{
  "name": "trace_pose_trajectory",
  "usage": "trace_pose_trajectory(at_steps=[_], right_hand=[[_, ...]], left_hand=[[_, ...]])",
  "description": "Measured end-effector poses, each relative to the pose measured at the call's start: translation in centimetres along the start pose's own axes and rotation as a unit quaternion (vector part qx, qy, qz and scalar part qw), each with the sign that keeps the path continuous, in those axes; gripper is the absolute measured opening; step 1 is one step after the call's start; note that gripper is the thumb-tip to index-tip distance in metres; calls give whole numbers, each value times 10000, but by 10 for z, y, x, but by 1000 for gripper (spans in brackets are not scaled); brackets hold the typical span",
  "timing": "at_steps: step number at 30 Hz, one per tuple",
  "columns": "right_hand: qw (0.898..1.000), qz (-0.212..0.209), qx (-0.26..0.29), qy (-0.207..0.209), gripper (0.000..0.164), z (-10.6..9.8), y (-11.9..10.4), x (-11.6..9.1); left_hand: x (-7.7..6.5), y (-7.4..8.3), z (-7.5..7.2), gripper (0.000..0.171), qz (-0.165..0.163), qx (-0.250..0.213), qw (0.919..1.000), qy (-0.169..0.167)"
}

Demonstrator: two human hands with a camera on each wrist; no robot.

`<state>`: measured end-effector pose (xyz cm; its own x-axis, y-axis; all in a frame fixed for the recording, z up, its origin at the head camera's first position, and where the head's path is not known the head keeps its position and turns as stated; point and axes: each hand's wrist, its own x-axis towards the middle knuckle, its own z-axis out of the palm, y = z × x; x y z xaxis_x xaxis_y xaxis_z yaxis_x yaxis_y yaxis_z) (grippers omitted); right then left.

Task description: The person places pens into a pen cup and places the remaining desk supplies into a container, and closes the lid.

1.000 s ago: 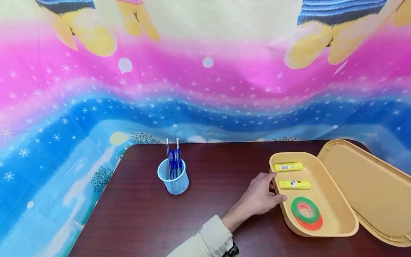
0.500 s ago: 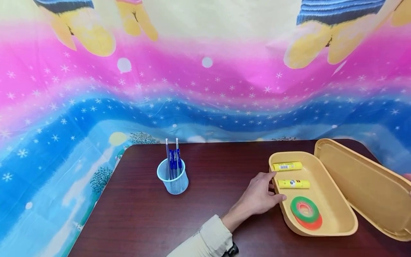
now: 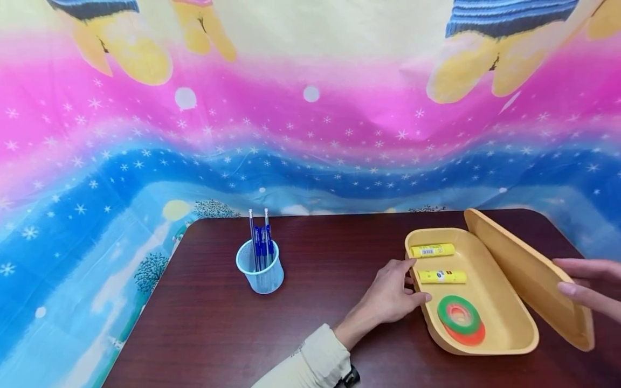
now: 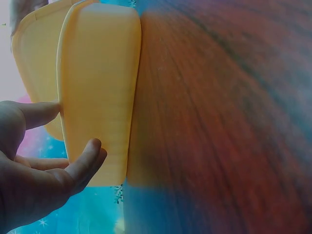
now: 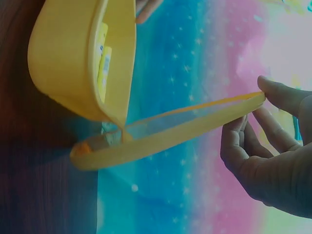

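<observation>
In the head view a yellow plastic box (image 3: pixel 497 307) stands at the table's right. My left hand (image 3: pixel 388 296) holds its left side, thumb at the rim (image 4: pixel 59 117) and other fingers along the outer wall (image 4: pixel 100 87). My right hand (image 3: pixel 599 303) pinches the far edge of the matching lid (image 3: pixel 529 269), which stands tilted up beside the box, its lower edge near the table in the right wrist view. Inside the box lie two yellow glue sticks, one (image 3: pixel 432 250) behind the other (image 3: pixel 441 277), and a green tape roll (image 3: pixel 445 313) overlapping an orange-red one (image 3: pixel 468 337).
A light blue mesh cup (image 3: pixel 264 279) with blue pens (image 3: pixel 262 242) and two pencils (image 3: pixel 251 226) stands on the left of the dark wooden table (image 3: pixel 218 323). A printed cloth (image 3: pixel 310 134) hangs behind the table's back edge.
The lid lay spread out flat to the right of the box; my right hand has come in from the right and tilted it up toward the box. My left hand keeps its place.
</observation>
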<state>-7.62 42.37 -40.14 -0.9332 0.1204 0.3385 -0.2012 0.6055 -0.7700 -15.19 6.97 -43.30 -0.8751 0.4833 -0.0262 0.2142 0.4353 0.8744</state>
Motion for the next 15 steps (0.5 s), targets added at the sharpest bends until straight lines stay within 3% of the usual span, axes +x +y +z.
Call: trace_pose_trajectory(at_steps=[5,7,12,15], right_hand=[[9986,-110,510,49,45,27,-48,-6],[9984,130,556,31,43,37,-60,-9],[9954,929,-217,-92,31,56,-78,-17],[9922,1083,-523,-324,37,65,-84,-20]], left_hand=[[-1,0,-1,72,-16,42,10000,-1],[-1,0,-1,72,-30,82,10000,-6],[1,0,-1,72,-27,114,9999,-18],[1,-1,0,72,-26,90,10000,-17]])
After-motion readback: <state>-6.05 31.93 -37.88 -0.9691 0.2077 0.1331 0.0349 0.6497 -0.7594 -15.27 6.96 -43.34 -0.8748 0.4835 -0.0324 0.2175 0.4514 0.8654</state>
